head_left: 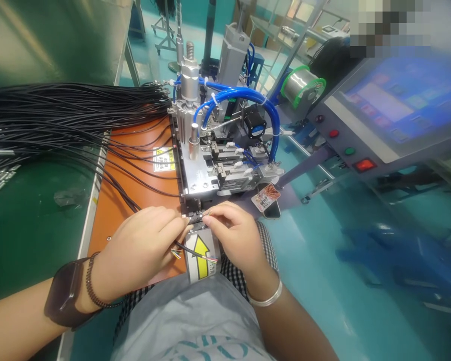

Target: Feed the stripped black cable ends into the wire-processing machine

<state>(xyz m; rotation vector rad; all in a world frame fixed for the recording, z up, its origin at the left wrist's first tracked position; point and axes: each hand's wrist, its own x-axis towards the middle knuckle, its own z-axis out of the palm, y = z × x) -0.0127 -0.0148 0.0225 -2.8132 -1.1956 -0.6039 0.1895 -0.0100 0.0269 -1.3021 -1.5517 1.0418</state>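
My left hand (150, 245) is closed around black cables at the near end of a metal machine (199, 175). Below its fingers, a black cable (186, 247) sticks out with thin coloured wires bared at its tip. More coloured wire ends (176, 253) show under the palm. My right hand (236, 233) pinches fine coloured wires at a small dark fixture (197, 219), its thumb and forefinger pressed together. The fingertips of both hands are a short gap apart across this fixture. A yellow arrow label (202, 255) lies just below.
A thick bundle of black cables (78, 108) lies over the orange board (131, 145) at left. Blue air hoses (244, 94) arch over the machine. To the right are a control screen (391, 108), a solder wire spool (302, 86) and a phone (272, 210).
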